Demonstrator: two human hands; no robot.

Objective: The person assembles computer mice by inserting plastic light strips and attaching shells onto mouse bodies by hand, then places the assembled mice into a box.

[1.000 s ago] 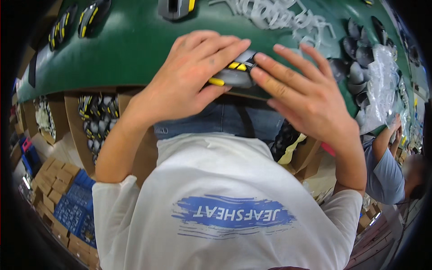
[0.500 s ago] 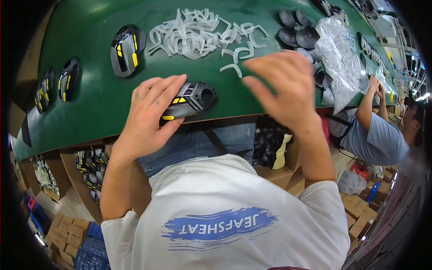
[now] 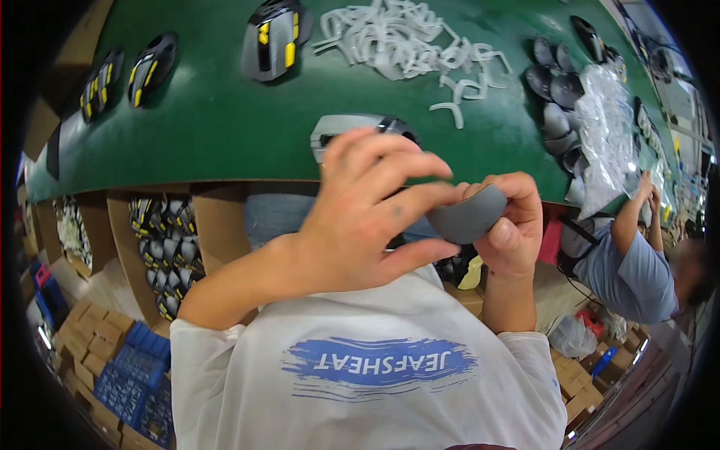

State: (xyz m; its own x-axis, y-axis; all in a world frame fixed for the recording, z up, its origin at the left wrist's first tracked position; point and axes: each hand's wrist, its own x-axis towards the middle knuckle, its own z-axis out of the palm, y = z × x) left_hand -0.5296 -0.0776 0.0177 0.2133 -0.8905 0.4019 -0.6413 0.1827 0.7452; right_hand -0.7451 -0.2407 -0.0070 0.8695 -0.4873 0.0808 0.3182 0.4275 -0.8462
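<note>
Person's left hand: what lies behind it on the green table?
A grey-and-black curved plastic shell; its far side shows. The left hand covers much of its near side, hiding details there.

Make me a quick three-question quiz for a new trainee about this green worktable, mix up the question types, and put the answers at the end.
1. Multiple choice: what does the right hand grip? A, a blue crate; B, a gray curved shell; C, a cardboard box.
2. True or false: on the table, the clear plastic wrapping lies to the right of the pile of translucent pieces.
3. Fill in the blank: the two dark housings near the table's left end carry ____ accents.

Key: 1. B. 2. True. 3. Yellow.
</note>
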